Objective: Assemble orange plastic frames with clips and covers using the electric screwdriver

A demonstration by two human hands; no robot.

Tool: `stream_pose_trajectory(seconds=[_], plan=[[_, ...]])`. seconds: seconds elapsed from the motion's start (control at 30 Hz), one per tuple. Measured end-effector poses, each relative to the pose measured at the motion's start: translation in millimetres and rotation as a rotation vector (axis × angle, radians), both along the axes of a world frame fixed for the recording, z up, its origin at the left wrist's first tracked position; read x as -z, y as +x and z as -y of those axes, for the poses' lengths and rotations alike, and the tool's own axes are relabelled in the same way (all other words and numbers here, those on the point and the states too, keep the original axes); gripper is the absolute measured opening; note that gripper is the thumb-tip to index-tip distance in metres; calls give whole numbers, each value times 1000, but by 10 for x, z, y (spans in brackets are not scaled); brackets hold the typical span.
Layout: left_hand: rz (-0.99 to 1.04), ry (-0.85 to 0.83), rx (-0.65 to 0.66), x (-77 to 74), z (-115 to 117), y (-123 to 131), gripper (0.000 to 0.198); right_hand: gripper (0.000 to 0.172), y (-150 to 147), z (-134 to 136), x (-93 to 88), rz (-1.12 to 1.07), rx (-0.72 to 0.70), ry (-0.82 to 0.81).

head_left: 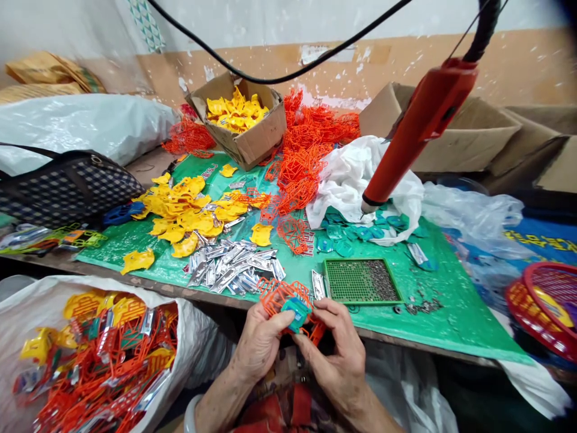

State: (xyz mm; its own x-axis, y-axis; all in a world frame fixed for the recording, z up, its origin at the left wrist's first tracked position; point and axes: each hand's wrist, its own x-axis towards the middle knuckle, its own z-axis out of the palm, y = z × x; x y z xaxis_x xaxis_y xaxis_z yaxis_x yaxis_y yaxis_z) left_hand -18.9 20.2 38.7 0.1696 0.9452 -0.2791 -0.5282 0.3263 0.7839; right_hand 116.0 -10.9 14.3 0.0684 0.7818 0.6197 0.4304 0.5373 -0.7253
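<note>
At the table's front edge, my left hand (258,346) grips an orange plastic lattice frame (282,293) with its thumb pressed on a teal plastic piece (297,313) lying against it. My right hand (338,352) closes on the right side of the same frame. Just beyond my hands lie a pile of shiny metal strips (234,267) and a green tray (331,294) with many small screws on its right side. A single metal strip (318,284) rests by the tray's left edge. Fingers hide part of the frame.
A red electric screwdriver (419,135) hangs at the right. Yellow plastic parts (180,204) and orange frames (302,162) are heaped beyond. Teal pieces (342,231) spill from a white bag (356,174). A sack (189,337) of assembled pieces stands at the left.
</note>
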Motion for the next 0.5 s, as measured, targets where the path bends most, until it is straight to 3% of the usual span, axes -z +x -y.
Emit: stream_pose_trajectory(seconds=[0.5], plan=[[33,-34,-15,-19,-23,23,20,42,-2,-10,19,56,5,16]])
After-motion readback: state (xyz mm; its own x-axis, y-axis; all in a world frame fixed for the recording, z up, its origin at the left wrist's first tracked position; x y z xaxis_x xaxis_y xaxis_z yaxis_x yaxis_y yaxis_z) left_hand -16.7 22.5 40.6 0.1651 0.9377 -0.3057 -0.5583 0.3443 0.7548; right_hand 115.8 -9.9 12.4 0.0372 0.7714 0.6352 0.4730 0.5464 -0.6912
